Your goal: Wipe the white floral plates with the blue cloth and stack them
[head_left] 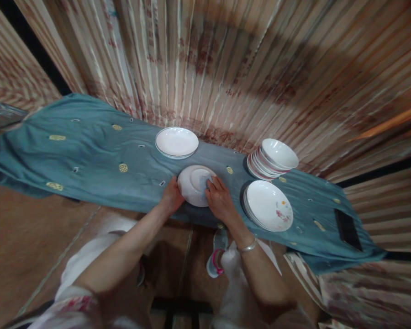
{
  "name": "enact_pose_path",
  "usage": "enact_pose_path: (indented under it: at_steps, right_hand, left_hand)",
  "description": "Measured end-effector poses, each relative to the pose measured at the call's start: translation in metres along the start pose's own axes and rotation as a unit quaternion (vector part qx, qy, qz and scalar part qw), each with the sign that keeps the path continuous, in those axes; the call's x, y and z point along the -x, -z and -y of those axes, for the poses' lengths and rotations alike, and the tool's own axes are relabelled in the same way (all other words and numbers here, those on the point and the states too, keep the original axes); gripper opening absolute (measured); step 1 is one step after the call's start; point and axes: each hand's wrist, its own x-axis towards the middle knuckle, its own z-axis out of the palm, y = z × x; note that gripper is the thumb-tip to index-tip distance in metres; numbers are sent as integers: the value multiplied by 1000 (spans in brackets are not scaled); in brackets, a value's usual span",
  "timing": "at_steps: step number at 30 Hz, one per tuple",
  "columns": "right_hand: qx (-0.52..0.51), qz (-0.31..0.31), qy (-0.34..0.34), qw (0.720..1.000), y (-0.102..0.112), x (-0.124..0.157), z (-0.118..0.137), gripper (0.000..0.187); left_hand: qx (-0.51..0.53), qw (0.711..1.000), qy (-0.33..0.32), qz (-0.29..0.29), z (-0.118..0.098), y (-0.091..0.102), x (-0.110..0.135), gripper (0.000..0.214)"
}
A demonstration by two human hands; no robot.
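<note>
A white plate (189, 194) is held with its underside and foot ring facing up, above the near edge of the cloth-covered table. My left hand (172, 195) grips its left rim. Pressed against the right part of the underside is a light blue cloth (204, 183), bunched under the fingers of my right hand (219, 196). Just beyond stands a short stack of white plates (177, 142) with a dark rim line. To the right of my right hand sits a stack of white plates with a flower print (267, 205).
Behind the flowered plates, a leaning stack of white bowls (277, 155) stands near the back edge. A black phone (348, 229) lies at the right end of the blue-green tablecloth (96, 155). A striped curtain (205, 68) hangs behind.
</note>
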Motion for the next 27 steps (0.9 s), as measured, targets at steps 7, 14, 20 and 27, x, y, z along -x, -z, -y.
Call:
enact_pose_path:
  at_steps: [7,14,20,27]
  right_hand:
    - [-67,-18,71,995,-5,8,2,47]
    - [-89,-7,87,992,-8,2,9,46]
    - [-113,3,107,988,-11,-7,14,47]
    - [-120,6,103,987,-11,-21,20,45]
  left_hand:
    - [6,1000,8,15,-2,-1,4,53]
    - [14,1000,7,10,-1,-2,1,53]
    - [28,999,8,25,0,0,-1,52]
    - [5,1000,10,21,-1,-1,0,55]
